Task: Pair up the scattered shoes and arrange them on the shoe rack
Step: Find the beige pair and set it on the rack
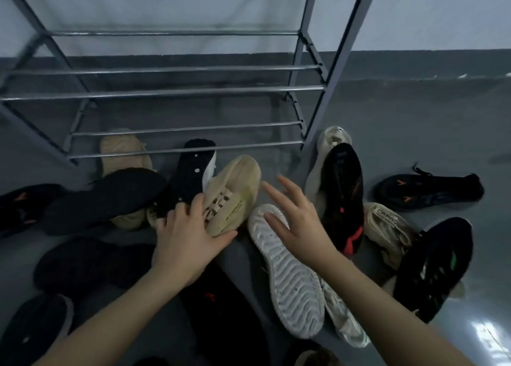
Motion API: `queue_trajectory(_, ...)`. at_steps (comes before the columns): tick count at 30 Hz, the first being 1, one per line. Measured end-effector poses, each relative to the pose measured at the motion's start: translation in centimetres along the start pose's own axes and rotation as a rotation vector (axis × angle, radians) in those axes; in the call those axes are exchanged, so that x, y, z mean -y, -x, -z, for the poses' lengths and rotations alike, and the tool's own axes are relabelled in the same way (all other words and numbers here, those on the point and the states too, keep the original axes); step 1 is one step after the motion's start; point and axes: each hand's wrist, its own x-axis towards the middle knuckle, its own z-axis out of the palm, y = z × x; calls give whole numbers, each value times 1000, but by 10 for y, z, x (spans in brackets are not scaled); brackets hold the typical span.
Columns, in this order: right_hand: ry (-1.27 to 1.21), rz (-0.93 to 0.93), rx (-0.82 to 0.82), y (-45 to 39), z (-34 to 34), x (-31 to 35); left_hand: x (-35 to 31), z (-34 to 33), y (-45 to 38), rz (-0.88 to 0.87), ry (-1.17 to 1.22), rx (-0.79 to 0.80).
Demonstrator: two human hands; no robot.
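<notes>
The left hand [184,241] is laid on a beige sneaker [235,197]. Its fingers [197,208] are curled over the laces, and the thumb is pressed along the shoe's near side, so the sneaker is held. The sneaker is lying on the grey floor [401,133], with its toe pointed away from the fingers, toward the shoe rack [177,91].

The right hand [298,227] is held in the air with its fingers [276,197] spread wide and straight. Nothing is held in it. Right under these fingers a white sneaker [287,277] is seen lying upside down, with its wavy sole turned up.

Just past the left fingers a black shoe [190,172] is tipped up, its dotted sole shown. To the left of those fingers a black sole [107,197] is laid across another beige shoe [124,152], which is partly under the lowest bars of the rack.

To the right of the right fingers a black sneaker with red marks [345,197] is piled on a pale shoe [331,139]. Farther right, a beige shoe with letters [387,227], a black shoe with green marks [434,269] and a black shoe with orange marks [425,188] are scattered on the floor.

More dark shoes [83,266] are lying near the left arm. No shoes are seen on the bars of the metal rack.
</notes>
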Motion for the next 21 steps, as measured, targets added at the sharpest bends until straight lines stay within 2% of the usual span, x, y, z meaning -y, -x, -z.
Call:
queue_trajectory(2,33,-34,55,-9,-26,16,10,-2,4,186,81,13)
queue_trajectory(4,54,-49,152,-19,-53,32,24,-7,4,256,152,51)
queue_trajectory(8,57,-80,319,-32,-92,49,50,-19,10,71,321,189)
queue_trajectory(11,150,-63,240,-36,-94,51,67,-20,16,10,589,249)
queue_trajectory(12,201,-28,177,-36,-93,53,72,-19,17,-25,571,216)
queue_trajectory(14,264,71,82,-42,-96,64,90,-18,13,-61,487,6)
queue_trajectory(17,282,197,107,-64,-108,90,125,-8,-12,-15,312,-183)
queue_trajectory(19,348,261,187,-87,-122,104,151,-1,-32,15,207,-179)
queue_trajectory(21,410,311,233,-114,-138,115,173,4,-52,15,166,-95)
